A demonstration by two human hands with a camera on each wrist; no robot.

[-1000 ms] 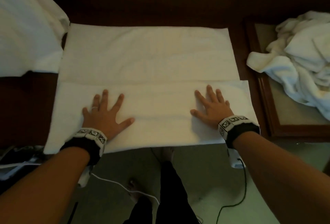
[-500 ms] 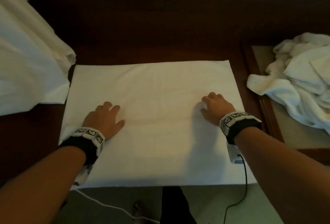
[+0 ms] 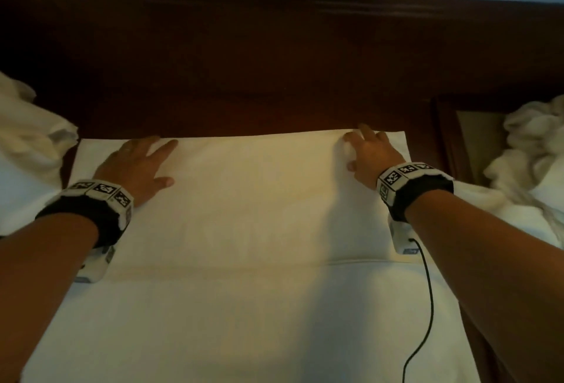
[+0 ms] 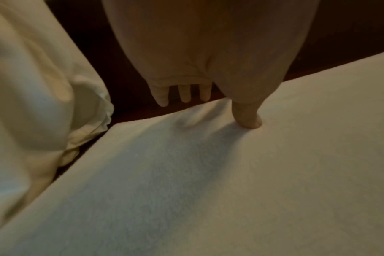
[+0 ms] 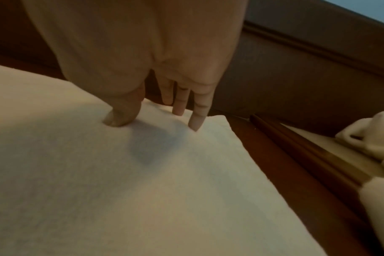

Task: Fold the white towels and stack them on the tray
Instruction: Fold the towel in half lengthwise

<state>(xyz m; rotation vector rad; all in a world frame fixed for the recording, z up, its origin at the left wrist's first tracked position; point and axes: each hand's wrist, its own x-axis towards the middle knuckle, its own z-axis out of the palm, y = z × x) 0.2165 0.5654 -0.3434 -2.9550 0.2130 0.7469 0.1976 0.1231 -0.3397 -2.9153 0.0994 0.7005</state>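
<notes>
A white towel [image 3: 253, 199] lies flat on the dark wooden table, and a layer edge crosses it just behind my wrists. My left hand [image 3: 143, 160] rests flat near the towel's far left corner, fingers straight and reaching its far edge. In the left wrist view its thumb [image 4: 249, 119] presses into the towel [image 4: 208, 190]. My right hand [image 3: 366, 150] lies at the far right corner, and its fingertips [image 5: 195, 124] and thumb touch the towel [image 5: 143, 190]. Neither hand grips cloth. The wooden tray [image 3: 448, 150] stands to the right.
Crumpled white towels [image 3: 531, 150] fill the tray [image 5: 307, 149] and spill toward my right forearm. A heap of white cloth [image 3: 27, 144] sits by the towel's left edge. A raised wooden back rail [image 3: 274, 16] bounds the table. A black cable [image 3: 427, 306] trails over the towel.
Both hands slid away from me, from the near folded strip across the towel to its far edge. The head view moved forward and closer.
</notes>
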